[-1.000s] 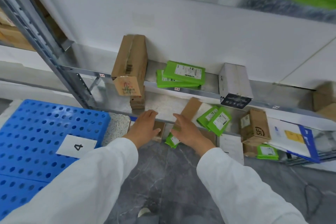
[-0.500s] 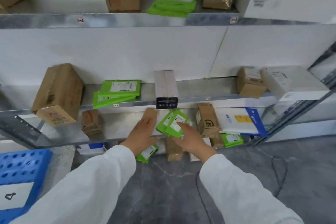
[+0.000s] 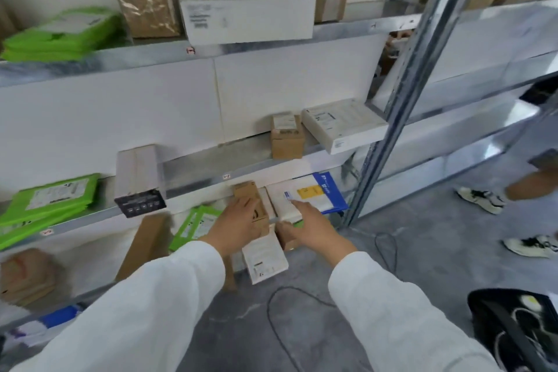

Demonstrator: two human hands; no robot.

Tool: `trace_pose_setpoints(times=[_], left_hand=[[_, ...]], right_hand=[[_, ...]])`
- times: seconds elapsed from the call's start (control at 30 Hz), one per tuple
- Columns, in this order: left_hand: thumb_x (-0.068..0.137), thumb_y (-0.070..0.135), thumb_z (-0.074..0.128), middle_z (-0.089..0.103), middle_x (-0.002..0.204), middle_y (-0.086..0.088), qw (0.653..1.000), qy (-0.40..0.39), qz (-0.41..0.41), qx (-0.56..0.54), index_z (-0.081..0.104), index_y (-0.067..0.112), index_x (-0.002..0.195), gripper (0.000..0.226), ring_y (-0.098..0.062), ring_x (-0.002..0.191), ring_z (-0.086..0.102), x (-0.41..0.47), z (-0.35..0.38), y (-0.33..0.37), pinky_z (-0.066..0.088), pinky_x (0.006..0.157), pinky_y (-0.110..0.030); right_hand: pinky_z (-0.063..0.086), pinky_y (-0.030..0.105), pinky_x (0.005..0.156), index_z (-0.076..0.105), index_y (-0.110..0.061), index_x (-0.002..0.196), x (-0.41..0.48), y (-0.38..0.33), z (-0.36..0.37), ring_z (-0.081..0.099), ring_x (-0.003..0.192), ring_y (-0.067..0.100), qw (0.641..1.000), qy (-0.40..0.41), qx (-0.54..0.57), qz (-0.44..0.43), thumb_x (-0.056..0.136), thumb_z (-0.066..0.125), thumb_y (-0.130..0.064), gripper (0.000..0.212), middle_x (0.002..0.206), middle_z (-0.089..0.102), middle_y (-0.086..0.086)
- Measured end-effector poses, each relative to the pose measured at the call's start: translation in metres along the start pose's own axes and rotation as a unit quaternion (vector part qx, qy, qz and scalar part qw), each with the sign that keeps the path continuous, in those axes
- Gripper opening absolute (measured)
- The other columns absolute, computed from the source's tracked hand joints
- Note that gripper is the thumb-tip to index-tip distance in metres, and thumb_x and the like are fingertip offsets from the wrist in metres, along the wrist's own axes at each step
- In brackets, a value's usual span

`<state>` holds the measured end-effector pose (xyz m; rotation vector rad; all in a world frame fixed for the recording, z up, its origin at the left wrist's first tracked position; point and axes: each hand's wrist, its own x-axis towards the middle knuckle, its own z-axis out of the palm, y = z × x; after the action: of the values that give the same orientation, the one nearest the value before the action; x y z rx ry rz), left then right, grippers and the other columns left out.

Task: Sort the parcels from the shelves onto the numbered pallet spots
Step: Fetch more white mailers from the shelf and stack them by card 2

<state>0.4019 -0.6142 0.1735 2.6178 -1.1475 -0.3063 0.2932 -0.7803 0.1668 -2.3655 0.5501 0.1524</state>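
Note:
Both my arms in white sleeves reach to the low shelf (image 3: 193,190) of a metal rack. My left hand (image 3: 238,225) lies with straight fingers on a small brown cardboard box (image 3: 249,201). My right hand (image 3: 314,228) reaches, fingers extended, to the white and blue envelope (image 3: 320,193) lying flat beside that box; whether it touches is unclear. A white flat parcel (image 3: 265,260) leans below the hands. Green mailer bags (image 3: 197,222) lie just left of my left hand.
Higher shelves hold a white box (image 3: 247,13), brown boxes (image 3: 148,7), green bags (image 3: 57,35), a dark-ended white box (image 3: 137,178) and a small brown box (image 3: 285,137). A steel upright (image 3: 404,93) stands at right. Another person's shoes (image 3: 480,199) and a black bag (image 3: 519,329) are on the floor.
The view has swung right along the rack and the blue pallet has left the frame. Both hands shifted right, from the green bags to the brown box and the envelope.

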Motion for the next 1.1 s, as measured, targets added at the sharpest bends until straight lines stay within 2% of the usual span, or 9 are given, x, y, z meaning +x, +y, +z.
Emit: trace_pose_setpoints(times=[0.17, 0.37, 0.53, 0.63, 0.77, 0.93, 1.1], left_hand=[[0.087, 0.030, 0.062, 0.037, 0.145, -0.006, 1.000, -0.027, 0.016, 0.000, 0.036, 0.012, 0.142, 0.063, -0.025, 0.133, 0.037, 0.027, 0.013, 0.038, 0.031, 0.107, -0.032], [0.085, 0.033, 0.067, 0.043, 0.136, -0.005, 0.998, -0.050, 0.046, 0.003, 0.041, 0.012, 0.136, 0.061, -0.024, 0.125, 0.043, 0.061, 0.038, 0.054, 0.036, 0.098, -0.032], [0.086, 0.036, 0.066, 0.042, 0.140, -0.006, 0.996, -0.071, 0.058, 0.015, 0.039, 0.011, 0.138, 0.063, -0.024, 0.129, 0.041, 0.113, 0.066, 0.056, 0.035, 0.104, -0.033], [0.087, 0.036, 0.065, 0.042, 0.141, -0.006, 0.994, -0.087, 0.059, 0.014, 0.038, 0.010, 0.140, 0.065, -0.024, 0.131, 0.039, 0.153, 0.087, 0.054, 0.033, 0.110, -0.034], [0.087, 0.037, 0.065, 0.044, 0.139, -0.008, 0.992, -0.107, 0.059, 0.011, 0.038, 0.008, 0.140, 0.066, -0.024, 0.130, 0.040, 0.209, 0.119, 0.046, 0.031, 0.111, -0.033], [0.086, 0.035, 0.067, 0.047, 0.137, -0.009, 0.993, -0.106, 0.055, 0.001, 0.042, 0.007, 0.137, 0.064, -0.026, 0.128, 0.043, 0.266, 0.152, 0.031, 0.034, 0.109, -0.034], [0.085, 0.037, 0.067, 0.048, 0.133, -0.009, 0.993, -0.107, 0.040, 0.033, 0.045, 0.009, 0.134, 0.061, -0.026, 0.125, 0.044, 0.315, 0.186, 0.008, 0.033, 0.104, -0.033]], right_hand=[[0.038, 0.036, 0.108, 0.029, -0.020, 0.150, -0.006, 0.040, -0.022, 0.041, 0.134, 0.023, 0.999, 0.022, 0.021, 0.025, 0.090, 0.061, -0.042, 0.072, 0.149, 0.039, 0.004], [0.034, 0.035, 0.110, 0.030, -0.017, 0.150, 0.008, 0.075, -0.033, 0.037, 0.136, 0.023, 0.997, 0.035, 0.060, 0.045, 0.092, 0.059, -0.039, 0.068, 0.148, 0.040, 0.006], [0.037, 0.042, 0.110, 0.032, -0.017, 0.149, 0.044, 0.107, -0.040, 0.038, 0.135, 0.023, 0.994, 0.023, 0.075, 0.071, 0.088, 0.060, -0.048, 0.074, 0.149, 0.040, 0.005], [0.040, 0.043, 0.107, 0.037, -0.024, 0.146, 0.076, 0.136, -0.041, 0.042, 0.134, 0.023, 0.993, 0.023, 0.077, 0.089, 0.080, 0.060, -0.054, 0.076, 0.146, 0.043, 0.001], [0.038, 0.038, 0.108, 0.035, -0.020, 0.148, 0.119, 0.164, -0.045, 0.039, 0.135, 0.023, 0.990, 0.022, 0.080, 0.112, 0.086, 0.064, -0.039, 0.071, 0.147, 0.041, 0.003], [0.031, 0.037, 0.114, 0.027, -0.022, 0.151, 0.178, 0.193, -0.042, 0.033, 0.140, 0.020, 0.990, -0.017, 0.050, 0.131, 0.091, 0.060, -0.039, 0.070, 0.154, 0.032, 0.001], [0.040, 0.040, 0.107, 0.030, -0.022, 0.150, 0.230, 0.216, -0.027, 0.040, 0.133, 0.021, 0.989, -0.022, 0.073, 0.130, 0.093, 0.058, -0.030, 0.064, 0.149, 0.037, 0.000]])
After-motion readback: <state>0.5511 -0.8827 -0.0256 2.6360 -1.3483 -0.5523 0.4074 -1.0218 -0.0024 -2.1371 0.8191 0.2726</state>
